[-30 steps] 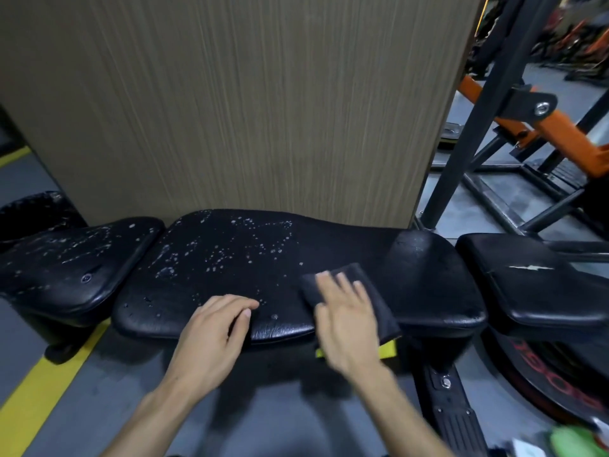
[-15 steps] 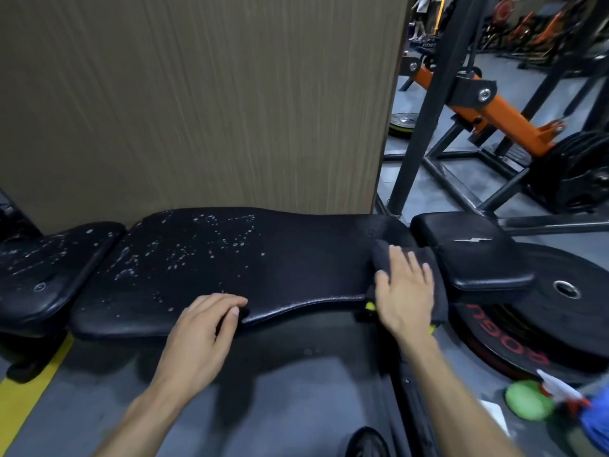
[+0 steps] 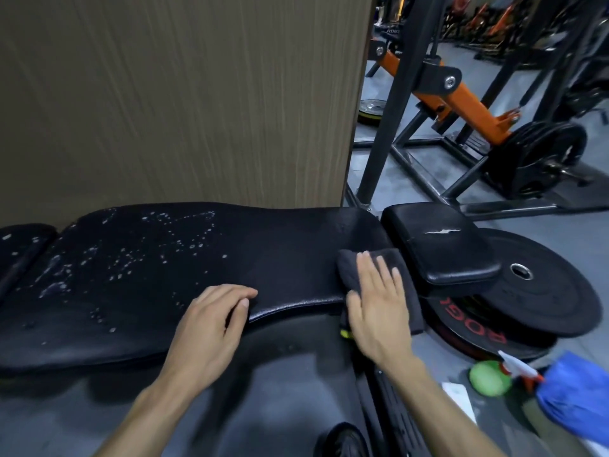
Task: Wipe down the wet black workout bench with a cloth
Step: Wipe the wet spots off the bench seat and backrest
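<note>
The black workout bench [image 3: 280,255] runs across the middle of the view. Water droplets [image 3: 138,255] cover its left and centre part; the right end looks dull and free of drops. A dark folded cloth [image 3: 349,268] lies over the bench's right end and hangs down its near side. My right hand [image 3: 379,305] presses flat on the cloth, fingers spread. My left hand [image 3: 211,328] rests on the bench's near edge, fingers curled over the rim, holding nothing else.
A wood-grain wall [image 3: 184,94] stands right behind the bench. A smaller black pad [image 3: 441,249] and stacked weight plates [image 3: 540,301] lie to the right. A green and white spray bottle [image 3: 494,374] and a blue cloth [image 3: 576,400] are on the floor. An orange and black rack [image 3: 438,90] stands behind.
My right hand slid the cloth from the bench's middle to its right end over the last second. The view swung right. My left hand stayed on the near edge.
</note>
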Demonstrator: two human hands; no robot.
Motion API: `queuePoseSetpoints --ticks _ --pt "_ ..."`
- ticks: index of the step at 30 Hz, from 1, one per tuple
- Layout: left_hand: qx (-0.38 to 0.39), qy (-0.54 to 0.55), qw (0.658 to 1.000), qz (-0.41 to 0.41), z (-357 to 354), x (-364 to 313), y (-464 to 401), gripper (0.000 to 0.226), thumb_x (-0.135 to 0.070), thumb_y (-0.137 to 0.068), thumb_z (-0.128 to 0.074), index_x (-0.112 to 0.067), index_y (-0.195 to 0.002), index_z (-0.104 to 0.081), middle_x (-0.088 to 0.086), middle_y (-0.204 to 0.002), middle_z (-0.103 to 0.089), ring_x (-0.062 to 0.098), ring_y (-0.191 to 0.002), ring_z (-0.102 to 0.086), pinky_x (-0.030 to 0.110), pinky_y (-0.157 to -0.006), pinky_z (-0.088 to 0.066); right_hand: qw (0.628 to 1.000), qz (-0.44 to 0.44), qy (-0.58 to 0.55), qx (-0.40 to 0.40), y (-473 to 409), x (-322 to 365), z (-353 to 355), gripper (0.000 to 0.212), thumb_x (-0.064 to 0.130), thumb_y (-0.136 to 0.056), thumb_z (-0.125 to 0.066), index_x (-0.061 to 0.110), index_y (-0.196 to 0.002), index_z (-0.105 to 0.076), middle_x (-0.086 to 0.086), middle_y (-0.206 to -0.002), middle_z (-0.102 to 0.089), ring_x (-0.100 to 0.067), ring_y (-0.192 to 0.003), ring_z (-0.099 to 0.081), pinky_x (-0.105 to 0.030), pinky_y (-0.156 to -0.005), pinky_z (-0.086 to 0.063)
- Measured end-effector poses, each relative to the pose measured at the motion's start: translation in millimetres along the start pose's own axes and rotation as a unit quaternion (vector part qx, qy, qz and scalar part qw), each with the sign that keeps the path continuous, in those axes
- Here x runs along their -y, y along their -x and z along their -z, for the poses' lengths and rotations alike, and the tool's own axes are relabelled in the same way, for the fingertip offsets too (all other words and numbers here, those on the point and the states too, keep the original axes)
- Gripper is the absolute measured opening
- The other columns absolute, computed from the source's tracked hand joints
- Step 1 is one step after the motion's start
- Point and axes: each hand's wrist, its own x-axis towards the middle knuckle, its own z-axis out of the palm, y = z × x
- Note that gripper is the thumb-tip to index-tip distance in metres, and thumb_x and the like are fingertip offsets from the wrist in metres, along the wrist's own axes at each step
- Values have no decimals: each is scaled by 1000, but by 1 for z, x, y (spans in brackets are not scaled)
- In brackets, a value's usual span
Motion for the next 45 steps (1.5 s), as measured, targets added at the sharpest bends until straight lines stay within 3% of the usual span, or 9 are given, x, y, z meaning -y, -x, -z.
queuePoseSetpoints --ticks 7,14,21,28,34,37,41,43,45 --pt "2 25 1000 -8 -7 0 -42 28 -30 -98 -45 -28 -110 -71 -25 -109 -65 0 -108 -56 29 -94 -45 995 30 44 80 -86 -25 5 79 48 -87 -7 20 -158 -28 2 -164 -26 -19 -153 -16 -38 -125 -4" --pt "7 50 999 4 -25 10 -47 25 -29 -97 -48 -31 -107 -71 -31 -107 -63 -2 -111 -56 28 -95 -44 991 -35 16 125 -191 -48 -13 75 42 -88 -15 19 -158 -24 -2 -166 -22 -22 -152 -17 -44 -124 -9" --pt "8 64 998 0 -28 10 -77 24 -28 -96 -49 -33 -104 -72 -30 -105 -64 -3 -111 -56 22 -97 -41 971 166 17 170 -81 -27 13 71 45 -92 -20 27 -160 -15 16 -165 -5 -6 -153 2 -31 -124 3" --pt "11 55 998 14 -16 23 -76 25 -31 -96 -48 -35 -106 -71 -31 -106 -64 -1 -113 -56 26 -97 -43 989 -2 59 139 -211 -8 -29 73 41 -89 -13 22 -159 -20 2 -167 -17 -20 -154 -11 -39 -124 -2" --pt "2 53 999 6 -5 24 -78 25 -29 -96 -49 -32 -106 -71 -28 -106 -65 -1 -110 -58 27 -95 -43 945 262 -21 196 -90 46 -12 69 39 -92 -26 26 -160 -18 11 -166 -13 -8 -154 -3 -30 -124 3" --pt "3 56 998 4 3 22 -72 26 -30 -96 -48 -31 -107 -71 -28 -106 -65 1 -111 -58 25 -95 -42 960 206 0 191 -131 3 -4 70 41 -89 -22 29 -158 -24 12 -164 -20 -8 -152 -12 -28 -122 -1" --pt "-4 35 999 15 19 26 -49 27 -31 -96 -47 -31 -107 -72 -30 -106 -64 -1 -112 -57 24 -94 -42 989 -28 48 140 -189 -17 -11 71 43 -91 -13 23 -159 -20 4 -167 -18 -19 -154 -12 -39 -124 -4" --pt "-9 27 999 24 26 28 -37 27 -31 -96 -47 -31 -106 -72 -29 -106 -64 -2 -110 -57 23 -93 -41 989 -9 54 136 -168 16 -23 73 44 -91 -12 22 -160 -16 3 -167 -15 -20 -154 -9 -40 -124 -1" --pt "-11 21 999 30 32 28 -28 26 -31 -96 -47 -31 -105 -72 -29 -105 -64 -1 -110 -57 23 -92 -42 986 92 35 138 -118 59 -27 80 47 -85 -8 22 -160 -18 4 -167 -16 -18 -154 -10 -37 -124 0"
